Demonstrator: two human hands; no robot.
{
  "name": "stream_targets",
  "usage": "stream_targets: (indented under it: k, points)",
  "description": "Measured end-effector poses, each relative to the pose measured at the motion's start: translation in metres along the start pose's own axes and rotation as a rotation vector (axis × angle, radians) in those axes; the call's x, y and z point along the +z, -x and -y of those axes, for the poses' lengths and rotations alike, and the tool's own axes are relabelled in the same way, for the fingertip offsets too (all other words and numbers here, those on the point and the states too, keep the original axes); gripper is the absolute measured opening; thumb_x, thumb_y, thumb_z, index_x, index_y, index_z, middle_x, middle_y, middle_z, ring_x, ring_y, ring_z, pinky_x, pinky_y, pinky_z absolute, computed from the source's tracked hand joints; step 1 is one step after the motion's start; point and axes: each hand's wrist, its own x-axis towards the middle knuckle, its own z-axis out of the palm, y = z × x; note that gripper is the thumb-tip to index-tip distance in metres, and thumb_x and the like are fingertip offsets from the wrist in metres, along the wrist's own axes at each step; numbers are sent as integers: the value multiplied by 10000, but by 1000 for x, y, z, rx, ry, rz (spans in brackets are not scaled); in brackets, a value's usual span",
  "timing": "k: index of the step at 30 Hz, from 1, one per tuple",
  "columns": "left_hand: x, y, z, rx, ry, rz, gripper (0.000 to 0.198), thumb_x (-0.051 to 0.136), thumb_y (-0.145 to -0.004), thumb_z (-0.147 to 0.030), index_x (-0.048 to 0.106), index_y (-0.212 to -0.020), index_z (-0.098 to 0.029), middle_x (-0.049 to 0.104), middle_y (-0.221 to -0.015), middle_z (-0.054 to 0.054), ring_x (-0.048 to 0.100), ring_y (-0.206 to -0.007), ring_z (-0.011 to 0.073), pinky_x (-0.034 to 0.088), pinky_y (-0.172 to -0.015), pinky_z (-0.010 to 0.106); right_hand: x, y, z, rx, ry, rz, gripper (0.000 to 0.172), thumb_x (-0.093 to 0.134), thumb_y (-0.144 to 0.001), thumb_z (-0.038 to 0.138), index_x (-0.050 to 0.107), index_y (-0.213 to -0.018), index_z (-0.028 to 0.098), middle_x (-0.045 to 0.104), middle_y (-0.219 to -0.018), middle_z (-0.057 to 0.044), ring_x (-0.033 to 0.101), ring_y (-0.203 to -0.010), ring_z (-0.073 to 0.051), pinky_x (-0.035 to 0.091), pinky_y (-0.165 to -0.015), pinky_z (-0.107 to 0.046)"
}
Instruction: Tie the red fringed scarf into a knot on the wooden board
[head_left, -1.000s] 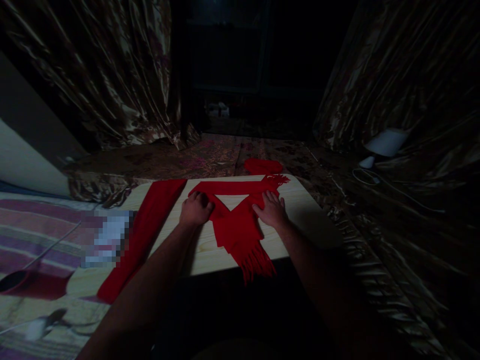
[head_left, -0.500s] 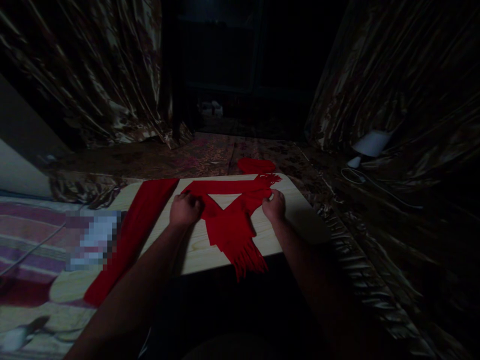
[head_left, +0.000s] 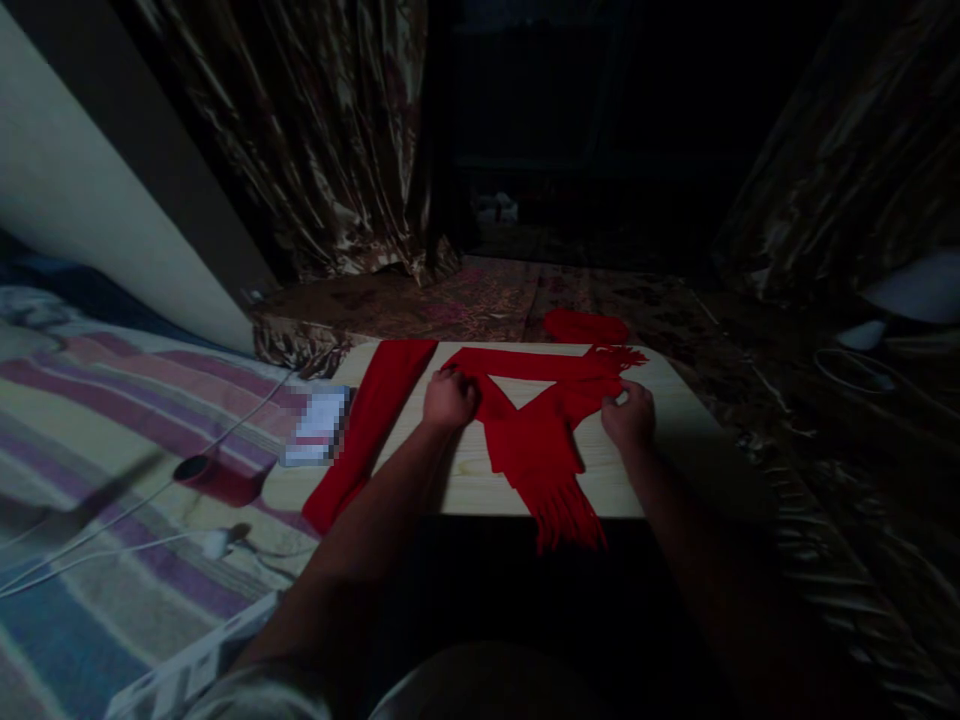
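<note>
A red fringed scarf (head_left: 532,435) lies folded on the light wooden table (head_left: 465,490), with a bare triangle of wood inside its loop. One fringed end hangs over the table's near edge; the other fringe is at the far right. My left hand (head_left: 450,397) is closed on the scarf's left fold. At the right, my right hand (head_left: 628,412) pinches the cloth's right corner between thumb and fingers. A second long red cloth (head_left: 379,420) stretches along the table's left side. Just past the far edge sits a red bundle (head_left: 585,326), its kind unclear in the dim light.
To the left is a striped bed cover (head_left: 135,480) with a dark red cylinder (head_left: 221,480), white cables and a plug (head_left: 217,543). A blurred-out packet (head_left: 315,425) lies beside the table. Curtains (head_left: 337,150) hang behind, and a white lamp (head_left: 919,285) stands far right.
The view has swung left, so the table appears farther right and more of the bed shows. Both hands keep their hold on the scarf, which looks nearly unchanged.
</note>
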Motion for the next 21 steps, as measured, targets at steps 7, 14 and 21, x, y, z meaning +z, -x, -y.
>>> stream_targets:
  k: [7,14,21]
  points:
    - [1,0,1,6,31,-14,269,497,-898,-312,710,-926,-150,682,-984,160,590,-991,287,460,-909,403,2,-1,-2,-2,10,24,473,549,-757,253,643,-1195,101,643,-1165,-196,567,-1080,-305,428,-1002,-432]
    - [2,0,1,1,37,-7,319,470,-914,-362,723,-933,-170,688,-982,149,594,-1013,297,456,-935,417,0,-1,2,16,39,40,478,526,-775,238,633,-1222,107,677,-1167,-181,602,-1077,-296,448,-976,-403]
    - [1,0,0,42,33,-29,361,428,-926,-389,722,-878,-184,709,-939,133,609,-980,295,451,-952,424,-4,-1,5,68,77,71,481,500,-807,257,629,-1248,115,693,-1164,-165,622,-1058,-291,459,-943,-381]
